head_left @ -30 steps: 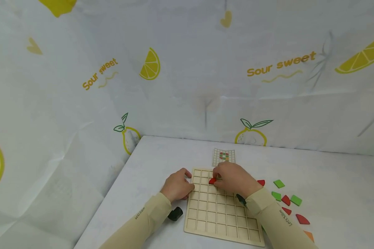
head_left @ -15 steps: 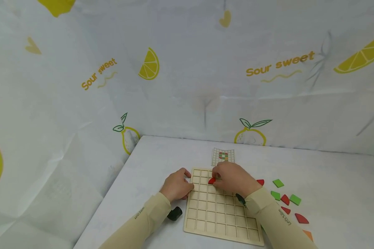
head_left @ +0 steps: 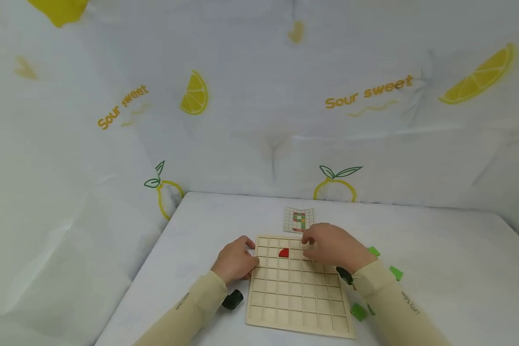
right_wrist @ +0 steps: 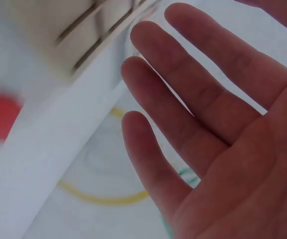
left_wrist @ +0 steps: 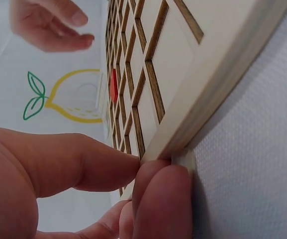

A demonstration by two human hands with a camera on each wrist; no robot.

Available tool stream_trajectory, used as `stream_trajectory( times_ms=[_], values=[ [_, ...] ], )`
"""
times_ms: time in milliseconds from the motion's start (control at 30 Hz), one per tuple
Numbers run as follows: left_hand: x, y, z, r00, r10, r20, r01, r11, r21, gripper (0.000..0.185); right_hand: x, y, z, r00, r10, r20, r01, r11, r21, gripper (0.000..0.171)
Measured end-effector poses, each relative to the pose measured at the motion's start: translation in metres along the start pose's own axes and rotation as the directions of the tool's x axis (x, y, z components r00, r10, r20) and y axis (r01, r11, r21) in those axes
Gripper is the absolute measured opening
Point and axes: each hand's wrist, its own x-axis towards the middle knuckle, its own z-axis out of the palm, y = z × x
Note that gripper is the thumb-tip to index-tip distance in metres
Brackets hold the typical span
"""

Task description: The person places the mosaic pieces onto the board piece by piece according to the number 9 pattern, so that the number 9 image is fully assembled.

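**Red piece seated in grid board, right hand clear, left hand bracing**

Nearest, a small black object (head_left: 232,299) lies on the white table (head_left: 437,269) beside the left sleeve. The wooden grid board (head_left: 297,292) lies flat, green pieces (head_left: 396,273) loose to its right. The left hand (head_left: 234,260) grips the board's left edge, fingertips (left_wrist: 163,184) pinched on the rim. 1 red quarter-round piece (head_left: 283,253) sits in a cell of the 2nd row from the far edge. The right hand (head_left: 335,246) hovers just right of it, fingers straight and spread, holding nothing. Beyond lies the pattern card (head_left: 299,219).

Judgement: keep the left grip firm so the board stays put; check the piece's curve against the card; lift the right hand straight up, avoiding the seated piece
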Motion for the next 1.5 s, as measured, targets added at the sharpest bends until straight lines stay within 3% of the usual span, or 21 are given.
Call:
stream_trajectory(
  times_ms=[267,433,600,1167,1500],
  values=[
    [-0.001,-0.008,-0.005,1.0,-0.027,-0.005,0.027,1.0,0.004,0.034,-0.043,0.062,-0.022,0.992,0.126,0.006,-0.126,0.991,0.04,0.024],
    [0.0,-0.007,-0.003,1.0,-0.03,-0.002,0.03,1.0,-0.002,0.034,-0.065,0.101,-0.028,0.974,0.227,0.002,-0.227,0.972,0.057,0.029],
    [0.0,-0.002,0.0,1.0,-0.02,0.006,0.02,1.0,-0.017,0.034,-0.077,0.124,-0.028,0.954,0.299,0.002,-0.299,0.952,0.064,0.032],
    [0.0,0.0,0.003,1.0,-0.028,0.013,0.029,0.999,-0.036,0.034,-0.073,0.127,-0.023,0.937,0.349,0.019,-0.349,0.934,0.075,0.041],
    [0.0,0.001,0.001,1.0,-0.021,0.018,0.022,0.999,-0.045,0.035,-0.072,0.126,-0.023,0.934,0.357,0.012,-0.357,0.932,0.061,0.035]
  ],
)
